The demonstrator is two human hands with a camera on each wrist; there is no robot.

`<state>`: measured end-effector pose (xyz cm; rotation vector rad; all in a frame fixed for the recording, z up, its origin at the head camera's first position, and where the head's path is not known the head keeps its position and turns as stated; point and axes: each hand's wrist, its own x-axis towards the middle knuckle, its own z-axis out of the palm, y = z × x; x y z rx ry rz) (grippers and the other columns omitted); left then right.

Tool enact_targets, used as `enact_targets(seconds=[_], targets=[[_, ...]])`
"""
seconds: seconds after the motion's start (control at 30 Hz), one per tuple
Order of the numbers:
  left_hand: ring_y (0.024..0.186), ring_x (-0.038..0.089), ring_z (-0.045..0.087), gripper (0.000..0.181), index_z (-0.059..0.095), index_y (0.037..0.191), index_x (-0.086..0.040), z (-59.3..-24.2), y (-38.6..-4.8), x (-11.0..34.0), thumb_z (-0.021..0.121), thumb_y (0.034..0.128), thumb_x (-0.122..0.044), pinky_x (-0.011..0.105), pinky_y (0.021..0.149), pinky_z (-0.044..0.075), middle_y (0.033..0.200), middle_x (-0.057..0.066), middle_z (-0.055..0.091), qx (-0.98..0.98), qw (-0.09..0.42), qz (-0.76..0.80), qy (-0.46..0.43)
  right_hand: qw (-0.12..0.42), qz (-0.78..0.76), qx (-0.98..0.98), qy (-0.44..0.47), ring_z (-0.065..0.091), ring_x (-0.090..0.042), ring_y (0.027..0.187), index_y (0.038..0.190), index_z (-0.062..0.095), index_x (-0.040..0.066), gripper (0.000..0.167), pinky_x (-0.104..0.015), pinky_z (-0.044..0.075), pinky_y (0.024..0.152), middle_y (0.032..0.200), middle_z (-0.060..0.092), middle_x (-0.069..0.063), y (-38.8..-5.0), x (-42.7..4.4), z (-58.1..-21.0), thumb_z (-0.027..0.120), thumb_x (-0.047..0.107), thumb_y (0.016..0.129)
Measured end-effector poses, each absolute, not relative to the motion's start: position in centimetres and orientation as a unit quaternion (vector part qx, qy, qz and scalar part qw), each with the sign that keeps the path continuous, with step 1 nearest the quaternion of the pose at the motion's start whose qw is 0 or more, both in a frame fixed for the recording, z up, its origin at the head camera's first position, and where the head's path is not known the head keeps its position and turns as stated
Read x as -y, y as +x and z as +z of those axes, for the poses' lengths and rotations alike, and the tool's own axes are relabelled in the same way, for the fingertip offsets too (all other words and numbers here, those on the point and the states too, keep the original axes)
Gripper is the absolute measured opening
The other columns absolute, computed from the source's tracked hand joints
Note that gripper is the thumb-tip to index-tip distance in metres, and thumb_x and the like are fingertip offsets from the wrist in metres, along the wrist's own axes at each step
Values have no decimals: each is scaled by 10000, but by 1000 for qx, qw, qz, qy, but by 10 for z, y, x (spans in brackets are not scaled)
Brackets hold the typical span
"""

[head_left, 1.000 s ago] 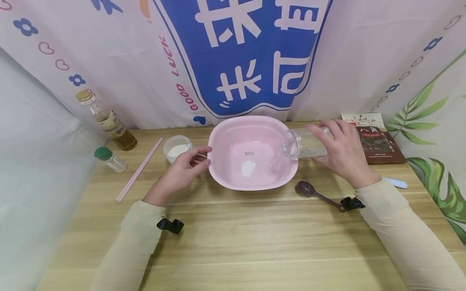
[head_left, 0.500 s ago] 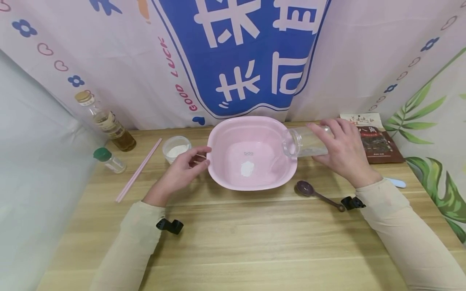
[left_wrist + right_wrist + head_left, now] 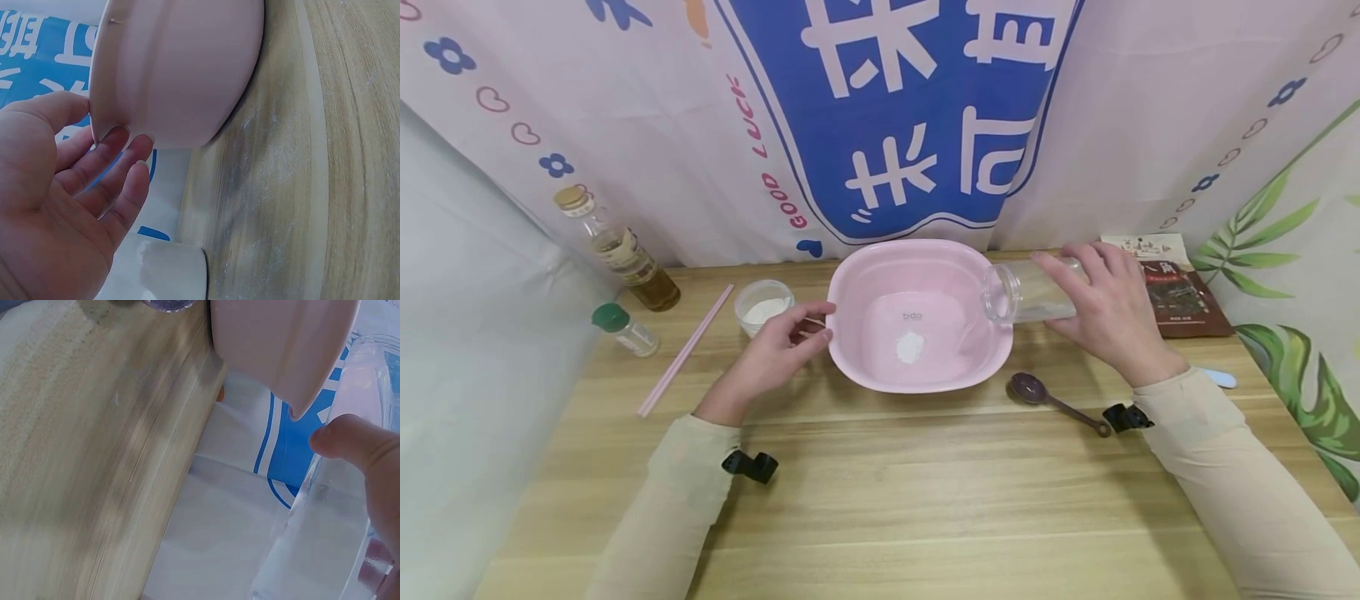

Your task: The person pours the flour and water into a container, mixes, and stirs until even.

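A pink basin (image 3: 880,375) stands on the table, with a patch of white powder (image 3: 910,347) and some clear liquid on its bottom. My left hand (image 3: 778,346) pinches the basin's left rim, thumb above and fingertips beneath, as the left wrist view shows. In my right hand (image 3: 1105,308) is a clear glass jar (image 3: 1037,292), gripped round its body and tipped almost level. The jar's mouth hangs over the basin's right rim, and clear liquid runs from it down the inner wall. In the right wrist view the thumb (image 3: 350,440) lies along the jar.
A tub of white powder (image 3: 765,304) stands beside my left hand. Further left are pink chopsticks (image 3: 687,350), a green-capped shaker (image 3: 627,331) and a corked bottle (image 3: 636,271). On the right lie a brown measuring spoon (image 3: 1032,388), a dark packet (image 3: 1187,300) and a pale blue handle (image 3: 1219,378).
Both hands, the basin and the tipped jar hold almost the same place. The stream inside the basin has shifted slightly in shape.
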<state>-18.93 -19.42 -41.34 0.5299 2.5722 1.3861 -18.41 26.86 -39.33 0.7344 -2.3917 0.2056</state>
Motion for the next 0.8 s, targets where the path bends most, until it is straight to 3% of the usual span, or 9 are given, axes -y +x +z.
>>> enact_targets(seconds=[0.8], targets=[[1212, 375, 695, 446, 572, 1502, -1, -416, -190, 195, 639, 1082, -135, 508, 1034, 566, 1361, 245, 689, -857, 82, 474, 183, 322, 71, 901, 282, 516, -510, 1164, 1471, 578, 203, 977, -653, 433, 968, 1301, 597, -217, -187, -268, -393, 1017, 165, 599]])
